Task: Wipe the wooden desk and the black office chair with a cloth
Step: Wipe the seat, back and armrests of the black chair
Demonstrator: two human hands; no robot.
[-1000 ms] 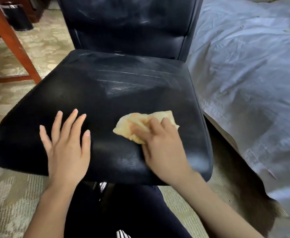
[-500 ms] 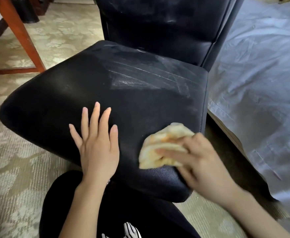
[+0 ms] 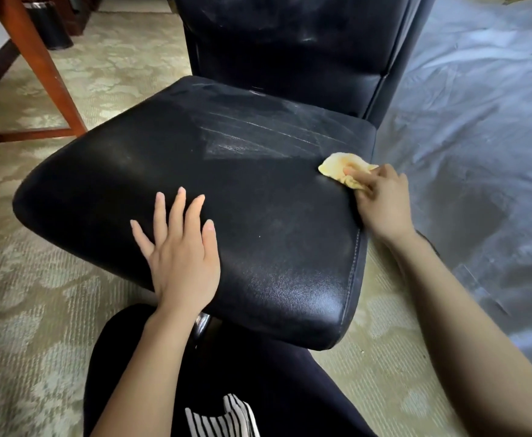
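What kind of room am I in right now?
Most likely a hotel room or a bedroom with a work corner. A bed with a pale sheet stands right beside the black office chair, patterned carpet covers the floor, and a wooden desk leg shows at far left.

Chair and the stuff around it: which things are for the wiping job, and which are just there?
For the job: black chair, yellow cloth, right hand gripping it, left hand flat on the chair, wooden desk leg.
Just there: black bin, grey sheet, carpet.
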